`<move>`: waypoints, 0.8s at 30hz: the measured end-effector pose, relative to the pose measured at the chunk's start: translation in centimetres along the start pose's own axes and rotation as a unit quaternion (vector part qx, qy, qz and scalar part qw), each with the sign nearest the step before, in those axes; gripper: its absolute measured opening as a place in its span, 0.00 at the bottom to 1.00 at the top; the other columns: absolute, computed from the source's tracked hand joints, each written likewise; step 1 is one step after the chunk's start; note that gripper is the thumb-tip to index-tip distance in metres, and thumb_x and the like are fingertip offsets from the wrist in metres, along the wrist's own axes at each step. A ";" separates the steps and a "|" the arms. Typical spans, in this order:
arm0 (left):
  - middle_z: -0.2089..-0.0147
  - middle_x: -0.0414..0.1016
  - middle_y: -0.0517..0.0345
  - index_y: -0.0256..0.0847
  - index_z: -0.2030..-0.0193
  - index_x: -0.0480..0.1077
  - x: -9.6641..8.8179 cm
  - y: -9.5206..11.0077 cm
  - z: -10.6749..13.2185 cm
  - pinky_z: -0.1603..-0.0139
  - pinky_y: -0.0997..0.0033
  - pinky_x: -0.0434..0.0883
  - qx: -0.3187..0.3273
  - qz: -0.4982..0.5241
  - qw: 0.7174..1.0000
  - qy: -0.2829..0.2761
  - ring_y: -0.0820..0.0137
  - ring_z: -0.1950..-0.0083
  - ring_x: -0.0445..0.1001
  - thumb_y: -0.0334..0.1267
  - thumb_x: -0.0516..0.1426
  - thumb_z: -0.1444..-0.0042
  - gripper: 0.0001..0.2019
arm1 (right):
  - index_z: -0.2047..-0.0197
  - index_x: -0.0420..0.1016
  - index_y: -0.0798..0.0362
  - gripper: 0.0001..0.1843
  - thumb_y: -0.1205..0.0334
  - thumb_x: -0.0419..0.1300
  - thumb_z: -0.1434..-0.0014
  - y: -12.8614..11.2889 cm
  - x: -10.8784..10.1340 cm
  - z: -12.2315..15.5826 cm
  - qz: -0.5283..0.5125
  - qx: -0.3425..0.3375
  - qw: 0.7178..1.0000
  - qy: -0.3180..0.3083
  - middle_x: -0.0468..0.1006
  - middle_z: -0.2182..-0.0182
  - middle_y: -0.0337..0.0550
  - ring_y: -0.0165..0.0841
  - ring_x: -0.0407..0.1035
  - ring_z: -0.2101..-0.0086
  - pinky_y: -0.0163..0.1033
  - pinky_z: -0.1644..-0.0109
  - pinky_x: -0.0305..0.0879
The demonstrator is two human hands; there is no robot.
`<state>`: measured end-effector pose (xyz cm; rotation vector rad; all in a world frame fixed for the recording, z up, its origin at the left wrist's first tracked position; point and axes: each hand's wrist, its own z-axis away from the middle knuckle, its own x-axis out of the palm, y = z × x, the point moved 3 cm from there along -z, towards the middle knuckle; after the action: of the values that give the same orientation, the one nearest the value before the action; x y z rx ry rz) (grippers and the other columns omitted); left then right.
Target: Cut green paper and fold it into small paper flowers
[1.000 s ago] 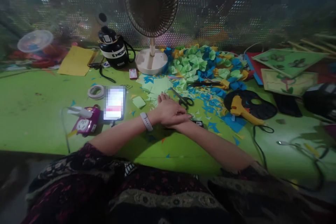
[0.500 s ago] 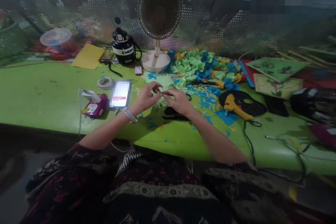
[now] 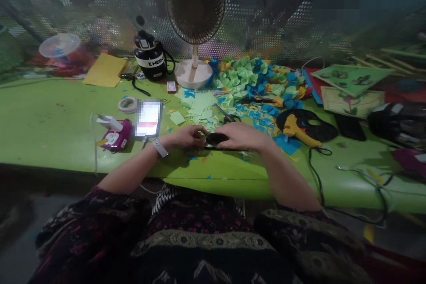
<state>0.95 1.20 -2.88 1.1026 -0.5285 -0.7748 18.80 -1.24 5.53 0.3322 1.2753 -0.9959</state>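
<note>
My right hand (image 3: 244,135) is closed over a black stapler (image 3: 216,138) lying at the front of the green table, its dark base (image 3: 221,148) showing below the fingers. The fingers of my left hand (image 3: 190,136) are bent together at the stapler's left end. What they pinch, if anything, is too small and dark to make out. Just beyond my right hand lie dark-handled scissors (image 3: 229,116). Pale green paper pieces (image 3: 201,108) and blue scraps are spread behind both hands.
A lit phone (image 3: 148,117), white tape roll (image 3: 128,104) and purple power adapter (image 3: 116,135) are at left. A fan (image 3: 194,75), black bottle (image 3: 149,60) and folded paper pile (image 3: 248,75) stand behind. At right is a yellow glue gun (image 3: 297,131) with its cable.
My hands have come back from the scraps toward the table's front edge. My right hand has taken hold of the stapler, and the scissors now show uncovered. The view has shifted slightly.
</note>
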 end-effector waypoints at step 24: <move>0.65 0.76 0.56 0.37 0.63 0.70 -2.0 2.7 1.2 0.71 0.77 0.72 0.122 0.087 0.973 0.175 0.72 0.65 0.79 0.42 0.65 0.44 0.11 | 0.41 0.71 0.53 0.23 0.56 0.58 0.37 15.8 0.9 -1.2 -0.008 0.269 0.866 0.421 0.77 0.55 0.61 0.54 0.70 0.52 0.62 0.47 0.63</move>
<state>-0.39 2.71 0.03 1.3659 -0.4200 -0.3551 30.14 8.12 -0.40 1.3029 1.7449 -1.2714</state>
